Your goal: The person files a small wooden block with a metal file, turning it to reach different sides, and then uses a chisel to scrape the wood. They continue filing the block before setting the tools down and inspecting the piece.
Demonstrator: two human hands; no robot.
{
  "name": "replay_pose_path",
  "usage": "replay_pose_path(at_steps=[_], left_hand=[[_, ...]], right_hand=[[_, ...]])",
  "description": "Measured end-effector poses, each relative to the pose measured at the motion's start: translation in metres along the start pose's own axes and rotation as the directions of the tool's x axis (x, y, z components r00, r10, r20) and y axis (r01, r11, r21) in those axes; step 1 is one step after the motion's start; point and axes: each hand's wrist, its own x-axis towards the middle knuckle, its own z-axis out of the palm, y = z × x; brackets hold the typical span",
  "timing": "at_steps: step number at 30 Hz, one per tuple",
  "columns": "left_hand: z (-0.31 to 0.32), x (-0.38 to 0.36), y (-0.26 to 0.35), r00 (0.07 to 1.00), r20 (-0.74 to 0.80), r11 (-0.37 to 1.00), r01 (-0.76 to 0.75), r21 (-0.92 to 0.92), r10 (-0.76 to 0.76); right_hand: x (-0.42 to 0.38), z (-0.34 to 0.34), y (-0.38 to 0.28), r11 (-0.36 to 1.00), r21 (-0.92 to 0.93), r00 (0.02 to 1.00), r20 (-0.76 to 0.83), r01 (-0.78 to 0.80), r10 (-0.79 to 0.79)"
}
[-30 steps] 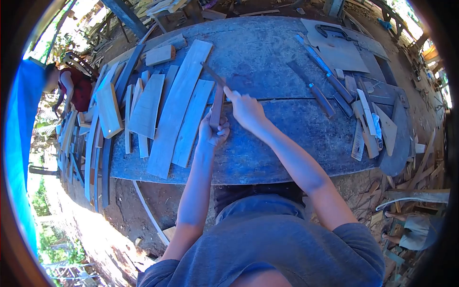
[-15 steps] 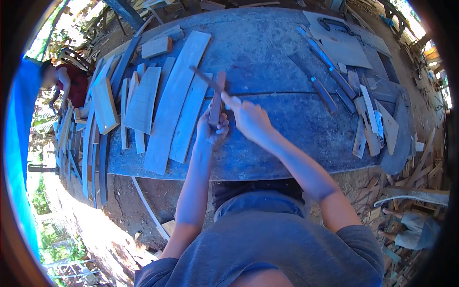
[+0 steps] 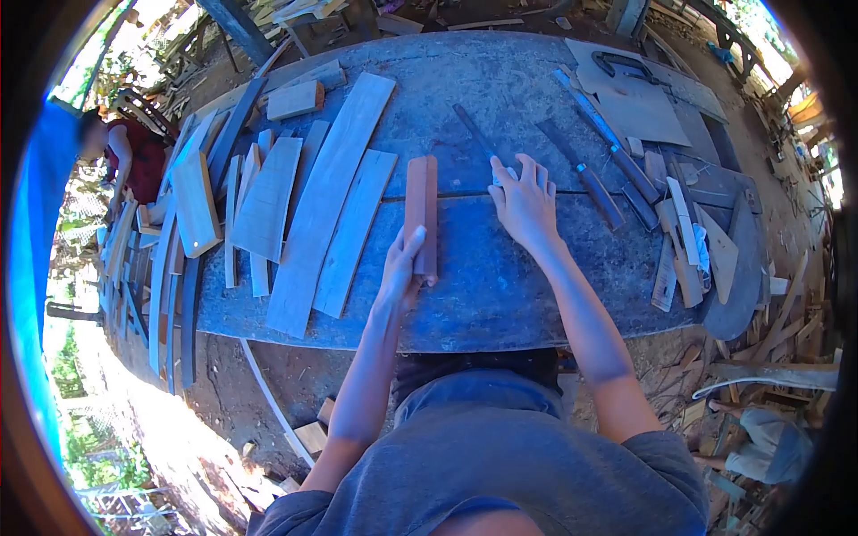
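My left hand [image 3: 404,259] is closed around the lower part of a reddish-brown wooden block [image 3: 421,192], thumb on its upper face, over the blue-grey worktable. Right of it, my right hand [image 3: 527,201] is over the table with fingers bent and spread apart. A file-like tool with a narrow dark blade [image 3: 474,129] points up and left from under that hand; its handle is mostly hidden by the hand. Farther right lie a dark-bladed tool with a brown handle [image 3: 601,195] and a longer tool with a blue-looking blade [image 3: 590,116].
Long boards [image 3: 335,205] and cut wood pieces [image 3: 268,192] cover the table's left side. A C-clamp [image 3: 626,64], flat panels [image 3: 639,112] and wood strips [image 3: 684,219] lie at the right. One person in dark red [image 3: 138,161] is at far left, another person [image 3: 769,442] at lower right.
My right hand has moved right with the file-like tool, away from the block, and its fingers have spread. My left hand has lowered slightly and turned the block, showing a broader face.
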Motion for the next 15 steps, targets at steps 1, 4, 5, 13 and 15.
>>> replay_pose_path(at_steps=[1, 4, 5, 13, 15], left_hand=[[0.006, -0.004, 0.001, 1.0, 0.0, 1.0, -0.003, -0.006, 0.003], [0.024, -0.01, -0.008, 0.992, -0.014, 0.982, -0.122, 0.146, 0.125], [0.027, -0.011, -0.013, 0.972, 0.006, 0.941, -0.23, 0.249, 0.236], [0.037, -0.024, -0.016, 0.885, 0.121, 0.72, -0.44, 0.536, 0.45], [0.041, -0.025, -0.013, 0.89, 0.096, 0.74, -0.427, 0.519, 0.446]], right_hand=[[0.0, -0.002, -0.002, 1.0, -0.003, 1.0, -0.001, 0.006, -0.006], [-0.003, -0.01, -0.026, 0.79, 0.607, 0.99, 0.138, -0.092, 0.01], [-0.006, -0.014, -0.039, 0.615, 0.768, 0.981, 0.185, -0.178, 0.054], [-0.027, -0.037, -0.061, 0.218, 0.898, 0.923, 0.36, -0.383, 0.138], [-0.035, -0.035, -0.061, 0.273, 0.929, 0.966, 0.224, -0.251, 0.126]])
